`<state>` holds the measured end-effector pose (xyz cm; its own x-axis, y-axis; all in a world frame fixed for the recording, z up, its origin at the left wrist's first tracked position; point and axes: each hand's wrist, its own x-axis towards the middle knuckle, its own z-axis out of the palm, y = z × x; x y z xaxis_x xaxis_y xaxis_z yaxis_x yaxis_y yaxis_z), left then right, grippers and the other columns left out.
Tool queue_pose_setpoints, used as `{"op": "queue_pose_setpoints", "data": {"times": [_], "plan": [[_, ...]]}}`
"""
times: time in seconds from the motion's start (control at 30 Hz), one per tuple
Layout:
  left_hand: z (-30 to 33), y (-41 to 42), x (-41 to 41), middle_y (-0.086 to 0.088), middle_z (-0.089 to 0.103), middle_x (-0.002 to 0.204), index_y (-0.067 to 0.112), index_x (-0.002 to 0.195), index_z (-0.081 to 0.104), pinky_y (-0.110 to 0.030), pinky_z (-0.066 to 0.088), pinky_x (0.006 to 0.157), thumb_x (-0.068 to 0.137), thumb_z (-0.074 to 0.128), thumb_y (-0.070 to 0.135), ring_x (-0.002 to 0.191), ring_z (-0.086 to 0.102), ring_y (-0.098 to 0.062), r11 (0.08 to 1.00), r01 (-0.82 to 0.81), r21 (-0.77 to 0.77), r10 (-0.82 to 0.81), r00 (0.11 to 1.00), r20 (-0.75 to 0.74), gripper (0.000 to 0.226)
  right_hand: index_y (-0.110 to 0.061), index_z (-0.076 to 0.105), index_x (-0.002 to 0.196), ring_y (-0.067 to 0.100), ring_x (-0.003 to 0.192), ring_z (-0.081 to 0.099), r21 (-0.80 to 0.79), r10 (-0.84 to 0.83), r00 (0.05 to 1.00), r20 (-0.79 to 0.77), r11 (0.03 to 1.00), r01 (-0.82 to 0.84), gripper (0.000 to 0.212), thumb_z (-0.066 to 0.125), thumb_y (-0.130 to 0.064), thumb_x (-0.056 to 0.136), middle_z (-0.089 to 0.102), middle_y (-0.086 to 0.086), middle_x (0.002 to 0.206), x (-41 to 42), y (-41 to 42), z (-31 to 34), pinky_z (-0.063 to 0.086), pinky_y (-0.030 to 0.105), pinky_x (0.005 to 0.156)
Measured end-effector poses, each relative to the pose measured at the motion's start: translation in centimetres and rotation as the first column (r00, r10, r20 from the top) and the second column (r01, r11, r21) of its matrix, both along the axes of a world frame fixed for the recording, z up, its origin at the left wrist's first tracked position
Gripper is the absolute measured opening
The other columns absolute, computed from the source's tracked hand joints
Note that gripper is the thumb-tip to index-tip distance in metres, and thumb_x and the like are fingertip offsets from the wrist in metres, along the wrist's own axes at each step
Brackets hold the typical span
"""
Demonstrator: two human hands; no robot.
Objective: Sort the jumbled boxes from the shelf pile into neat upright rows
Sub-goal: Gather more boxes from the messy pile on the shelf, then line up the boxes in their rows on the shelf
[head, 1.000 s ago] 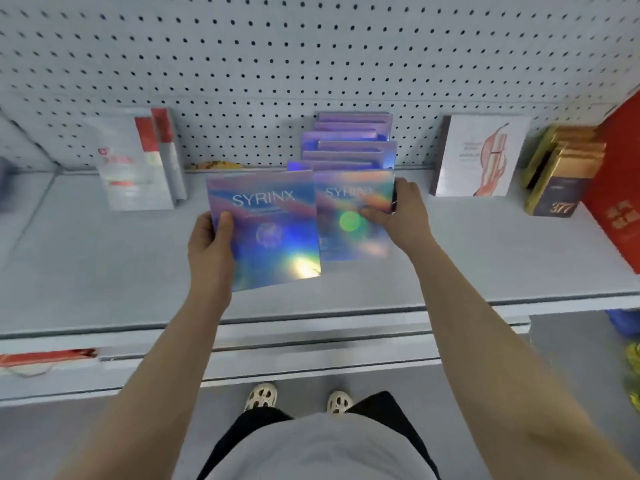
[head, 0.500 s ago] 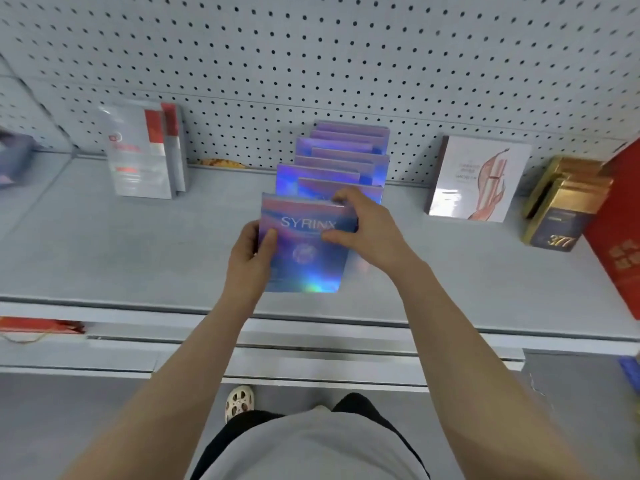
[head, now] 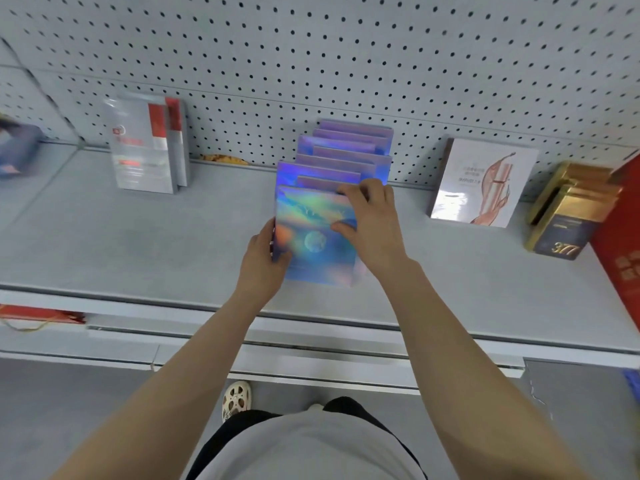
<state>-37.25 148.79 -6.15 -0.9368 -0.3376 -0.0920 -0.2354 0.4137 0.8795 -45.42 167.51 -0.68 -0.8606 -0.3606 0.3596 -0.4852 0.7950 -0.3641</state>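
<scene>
Hands worked at the front of the grey shelf (head: 138, 244); my left hand (head: 265, 259) gripped the lower left edge of the front holographic box (head: 313, 237), thumb on its face, to keep it square and stop the base sliding toward me; my right hand (head: 372, 223) curled over the box's top right corner, fingertips (head: 349, 194) hooked behind the top edge, thumb on the front, so I could tip it upright against the row behind. Box stood at the front of the holographic row (head: 341, 155), touching or almost touching the next one, leaning slightly back; judged placement nearly done, final squaring not yet done. Row ran straight back to the pegboard wall (head: 346, 64), but the tops looked staggered left and right, so I judged the line would need nudging flush. Farther left, two white-and-red boxes (head: 149, 143) stood upright against the wall, well apart from my row; right of it, a white box with a red figure (head: 481, 181) leaned back; beyond that, gold boxes (head: 568, 209) stood tilted beside a red box (head: 623, 244) at the edge of view.
</scene>
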Motion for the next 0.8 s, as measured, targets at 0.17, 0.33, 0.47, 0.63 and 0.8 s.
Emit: {"op": "queue_pose_setpoints", "data": {"times": [0.17, 0.33, 0.47, 0.63, 0.8], "plan": [[0.3, 0.4, 0.3, -0.003, 0.061, 0.114, 0.032, 0.138, 0.045, -0.041, 0.054, 0.086, 0.081, 0.061, 0.015, 0.094, 0.063, -0.021, 1.0, -0.016, -0.004, 0.016, 1.0, 0.016, 0.062, -0.016, 0.063, 0.122, 0.032, 0.109, 0.044, 0.052, 0.002, 1.0, -0.013, 0.999, -0.001, 0.056, 0.083, -0.028, 0.072, 0.053, 0.011, 0.113, -0.1, 0.3, 0.1, 0.033, 0.027, 0.096], [0.5, 0.1, 0.9, -0.005, 0.059, 0.123, 0.024, 0.138, 0.048, -0.032, 0.051, 0.092, 0.089, 0.062, 0.014, 0.103, 0.063, -0.018, 1.0, -0.014, -0.002, 0.014, 1.0, -0.021, 0.052, -0.015, 0.064, 0.12, 0.036, 0.106, 0.049, 0.107, -0.007, 0.997, -0.072, 0.994, 0.015, 0.048, 0.076, -0.03, 0.076, 0.056, 0.012, 0.112, 0.2, 0.0, 0.7, 0.043, 0.041, 0.09], [1.3, -1.0, 3.1, -0.004, 0.056, 0.127, 0.017, 0.134, 0.053, -0.024, 0.047, 0.095, 0.092, 0.062, 0.014, 0.104, 0.061, -0.014, 0.994, -0.107, 0.035, 0.109, 0.992, -0.065, 0.043, -0.013, 0.062, 0.121, 0.036, 0.104, 0.053, 0.06, 0.014, 0.992, -0.129, 0.998, -0.006, 0.039, 0.069, -0.026, 0.084, 0.058, 0.012, 0.114, 1.2, -1.4, 1.0, 0.039, 0.039, 0.09], [2.2, -5.1, 8.1, 0.002, 0.063, 0.116, 0.018, 0.131, 0.057, -0.004, 0.043, 0.08, 0.093, 0.056, 0.006, 0.095, 0.062, -0.009, 0.977, -0.211, 0.042, 0.214, 0.97, -0.113, 0.039, -0.013, 0.063, 0.119, 0.036, 0.105, 0.054, 0.024, 0.126, 0.988, -0.09, 0.992, -0.124, 0.032, 0.055, -0.025, 0.091, 0.059, 0.013, 0.115, 4.2, -6.2, -0.1, 0.039, 0.042, 0.09], [1.9, -12.6, 14.8, 0.012, 0.067, 0.108, 0.027, 0.124, 0.061, -0.013, 0.046, 0.082, 0.095, 0.053, 0.013, 0.091, 0.062, 0.001, 0.929, -0.37, 0.025, 0.371, 0.924, -0.087, 0.033, -0.013, 0.064, 0.119, 0.036, 0.098, 0.058, 0.037, 0.294, 0.956, 0.008, 0.955, -0.294, 0.032, 0.051, -0.029, 0.095, 0.061, 0.013, 0.11, 9.5, -14.5, -2.6, 0.049, 0.045, 0.085]]}}
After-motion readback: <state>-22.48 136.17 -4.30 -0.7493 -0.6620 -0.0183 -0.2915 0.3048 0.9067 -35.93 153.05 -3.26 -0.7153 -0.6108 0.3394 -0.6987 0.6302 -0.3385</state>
